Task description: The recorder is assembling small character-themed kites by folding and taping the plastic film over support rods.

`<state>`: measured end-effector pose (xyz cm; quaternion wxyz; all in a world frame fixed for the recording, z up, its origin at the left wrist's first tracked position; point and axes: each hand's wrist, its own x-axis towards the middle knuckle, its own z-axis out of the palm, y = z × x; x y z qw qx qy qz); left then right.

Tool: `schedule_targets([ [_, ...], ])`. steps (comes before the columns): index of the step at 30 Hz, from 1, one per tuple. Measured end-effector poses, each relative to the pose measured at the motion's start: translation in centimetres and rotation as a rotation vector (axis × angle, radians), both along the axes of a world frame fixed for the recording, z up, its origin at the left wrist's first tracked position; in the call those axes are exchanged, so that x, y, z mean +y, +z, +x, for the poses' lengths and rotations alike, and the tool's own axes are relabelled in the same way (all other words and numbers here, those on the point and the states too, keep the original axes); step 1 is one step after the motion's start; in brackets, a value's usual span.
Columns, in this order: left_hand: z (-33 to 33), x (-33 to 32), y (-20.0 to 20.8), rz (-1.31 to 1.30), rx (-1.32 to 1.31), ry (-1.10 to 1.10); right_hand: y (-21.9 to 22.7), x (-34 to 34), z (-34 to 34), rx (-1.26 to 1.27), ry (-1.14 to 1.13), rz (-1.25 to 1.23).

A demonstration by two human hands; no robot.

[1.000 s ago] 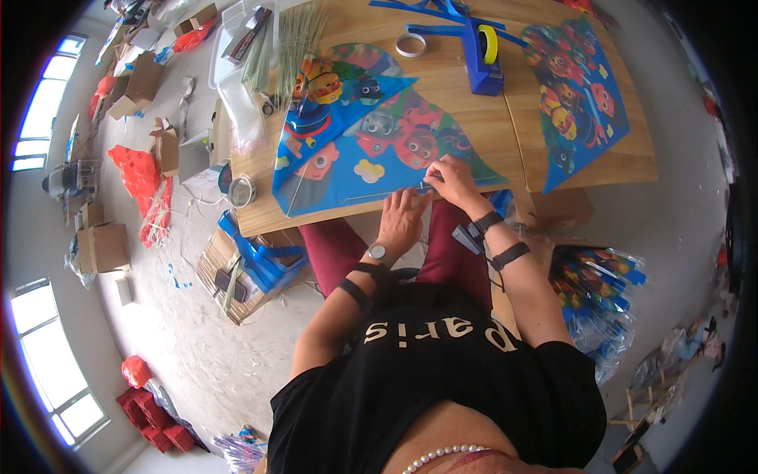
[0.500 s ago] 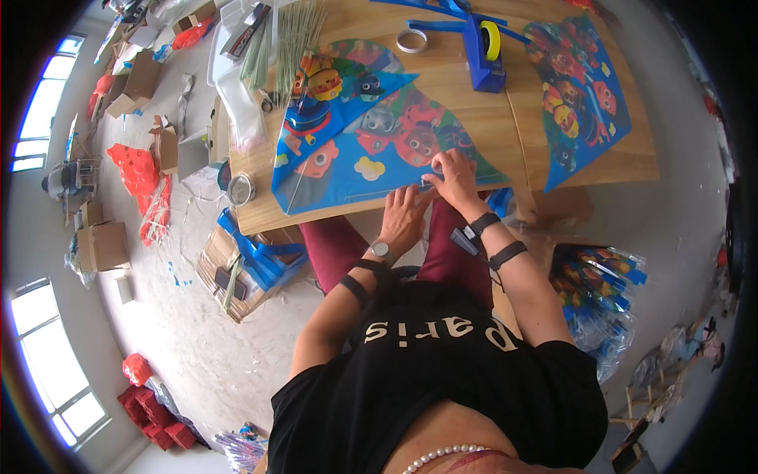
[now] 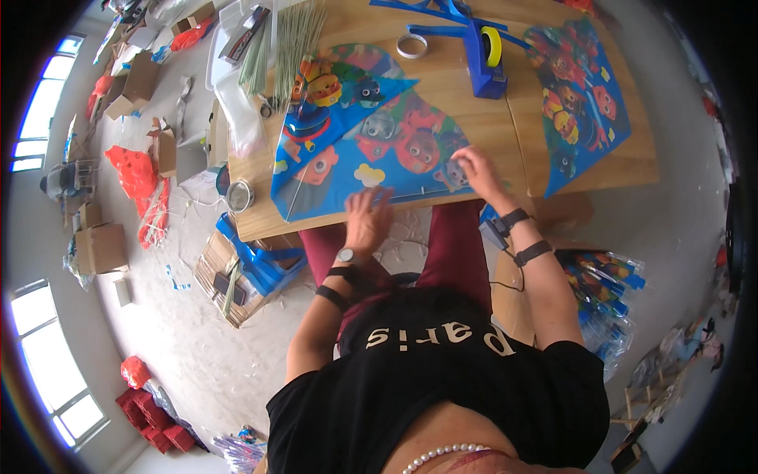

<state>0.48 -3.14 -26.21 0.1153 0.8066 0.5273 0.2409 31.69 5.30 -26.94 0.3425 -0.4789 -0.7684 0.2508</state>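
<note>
A thin blue printed kite sheet [image 3: 339, 182] with cartoon figures lies on the table in front of me, its upper left part folded over. Along its near edge runs a thin rod with a small white piece [image 3: 422, 189] on it. My left hand [image 3: 369, 221] is over the near edge, fingers apart and slightly blurred. At the sheet's right end is my right hand [image 3: 480, 175], its thumb and fingers bent together over the print; whatever they pinch, if anything, is too small to make out. The sheet's right tip is hidden by this hand.
A blue tape dispenser [image 3: 483, 59] with yellow tape and a white tape roll [image 3: 411, 46] stand beyond the sheet. Bundled thin sticks [image 3: 298, 47] lie far left. Another printed kite sheet [image 3: 576, 110] is at right. A clear roll [image 3: 239, 195] sits by the left edge.
My hands have moved apart from the middle of the near edge: the left one leftward, the right one to the right and slightly away from me. The small white piece shows uncovered.
</note>
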Motion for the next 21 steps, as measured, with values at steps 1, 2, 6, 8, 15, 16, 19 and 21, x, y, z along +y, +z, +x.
schedule_targets([
  [1, -1.5, 0.5, -0.7, 0.019, 0.02, 0.1, 0.5, 1.1, 0.5, 0.062, -0.153, -0.056],
  [2, -2.8, 1.1, -1.2, 0.037, 0.036, 0.201, 0.8, 2.4, 1.2, 0.123, -0.305, -0.111],
  [6, -4.7, 2.5, -2.8, 0.127, 0.073, 0.351, 0.3, 9.8, 5.9, 0.187, -0.514, -0.037],
  [8, -3.8, 2.6, -2.7, 0.115, 0.063, 0.34, 0.4, 12.8, 8.6, 0.142, -0.637, 0.112],
  [15, -3.9, 2.7, -3.0, 0.102, 0.037, 0.358, 1.9, 18.4, 12.1, -0.05, -0.602, -0.263],
  [16, -4.1, 2.6, -3.1, 0.096, 0.039, 0.365, 2.1, 18.9, 11.5, -0.03, -0.542, -0.34],
  [19, -4.6, 2.4, -3.2, 0.098, 0.044, 0.368, 2.9, 19.1, 10.8, 0.099, -0.495, -0.501],
  [21, -4.7, 2.3, -3.1, 0.094, 0.047, 0.371, 3.3, 19.3, 10.5, 0.129, -0.49, -0.534],
])
